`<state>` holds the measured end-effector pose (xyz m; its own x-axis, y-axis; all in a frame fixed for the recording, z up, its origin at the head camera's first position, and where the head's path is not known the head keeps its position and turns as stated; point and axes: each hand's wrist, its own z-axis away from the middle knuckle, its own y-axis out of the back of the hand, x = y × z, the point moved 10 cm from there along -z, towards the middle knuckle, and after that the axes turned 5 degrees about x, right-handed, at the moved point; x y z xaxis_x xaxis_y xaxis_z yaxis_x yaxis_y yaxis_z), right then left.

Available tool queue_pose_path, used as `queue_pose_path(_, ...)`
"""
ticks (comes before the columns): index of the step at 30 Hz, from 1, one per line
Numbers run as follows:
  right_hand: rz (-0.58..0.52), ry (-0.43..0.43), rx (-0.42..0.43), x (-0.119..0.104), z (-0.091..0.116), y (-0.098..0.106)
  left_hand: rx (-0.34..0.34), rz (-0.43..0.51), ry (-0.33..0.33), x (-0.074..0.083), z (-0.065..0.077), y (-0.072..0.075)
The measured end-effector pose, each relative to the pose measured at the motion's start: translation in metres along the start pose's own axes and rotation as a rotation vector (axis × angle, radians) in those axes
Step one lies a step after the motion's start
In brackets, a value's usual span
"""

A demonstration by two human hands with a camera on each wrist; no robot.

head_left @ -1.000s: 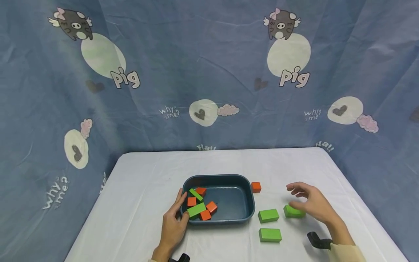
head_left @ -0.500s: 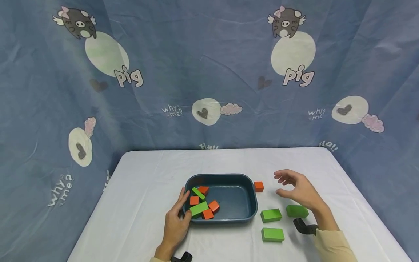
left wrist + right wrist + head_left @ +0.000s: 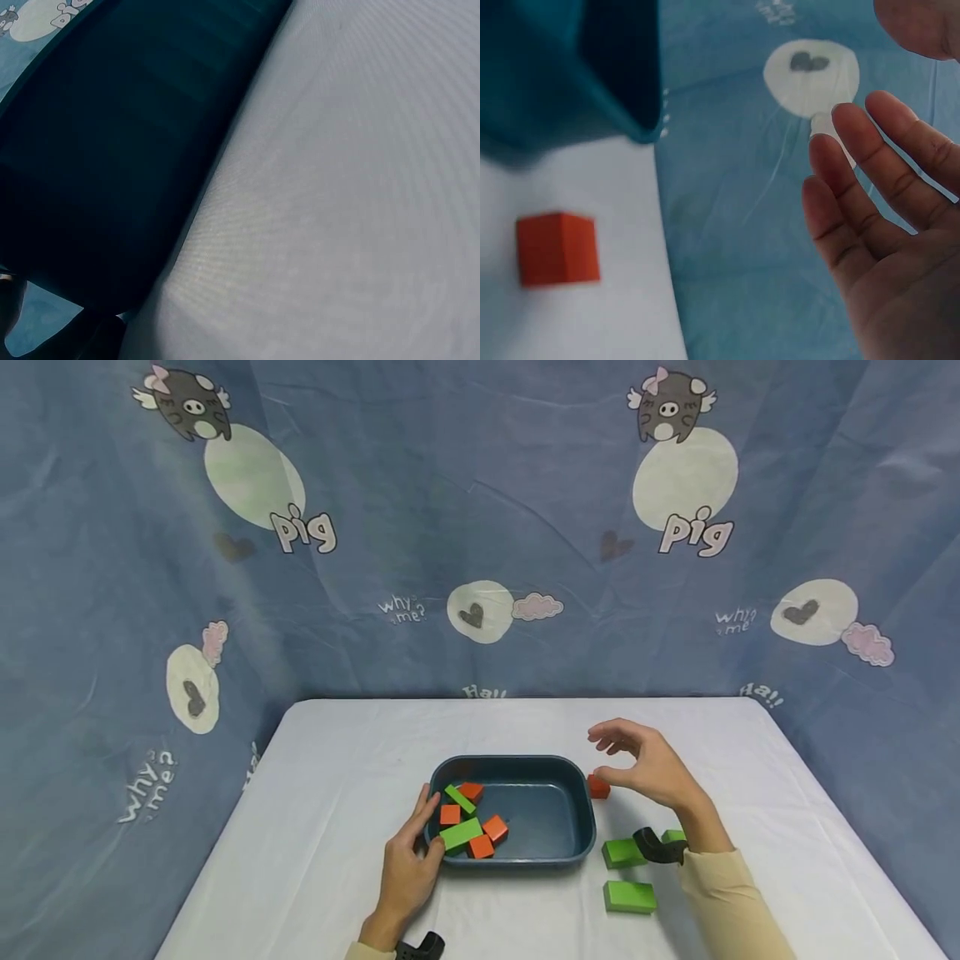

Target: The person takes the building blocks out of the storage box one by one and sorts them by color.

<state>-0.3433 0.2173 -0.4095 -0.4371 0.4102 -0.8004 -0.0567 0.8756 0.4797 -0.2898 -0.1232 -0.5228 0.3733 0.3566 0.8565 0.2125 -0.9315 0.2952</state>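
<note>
My left hand point(image 3: 408, 864) rests at the left end of a dark blue tray point(image 3: 551, 863), its fingers straight along the side and thumb at the near left corner. In the left wrist view the tray's wall point(image 3: 127, 150) fills the left part, and only dark bits of the hand show. My right hand point(image 3: 647, 764) is in the air beyond the tray's right end, fingers spread from the thumb and holding nothing. Its thumb overlaps an orange block point(image 3: 600, 788) in the head view. The right wrist view shows that orange block point(image 3: 559, 250) on the table, apart from the fingers point(image 3: 840, 180).
Inside the tray's left half lie several orange blocks point(image 3: 494, 828) and green blocks point(image 3: 461, 834). Right of the tray, green blocks point(image 3: 630, 897) lie on the white tablecloth point(image 3: 360, 760), one point(image 3: 673, 836) partly behind the right arm. A patterned blue curtain point(image 3: 420, 527) hangs behind the table.
My right hand has moved left and away from me, from above the right green block to near the orange block. The left hand keeps its place at the tray.
</note>
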Motion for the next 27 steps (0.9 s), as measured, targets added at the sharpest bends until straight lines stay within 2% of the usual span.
queue_pose_path(14,-0.05,0.018,-0.058,-0.013,-0.033,-0.044,0.003,0.002,-0.008,-0.002,-0.001,0.001)
queue_pose_path(23,-0.128,0.058,-0.093,-0.016,-0.04,-0.064,0.006,-0.006,-0.007,0.001,-0.001,0.002)
queue_pose_path(27,-0.137,0.053,-0.127,-0.016,-0.044,-0.079,0.012,-0.004,-0.008,0.001,0.0,0.004)
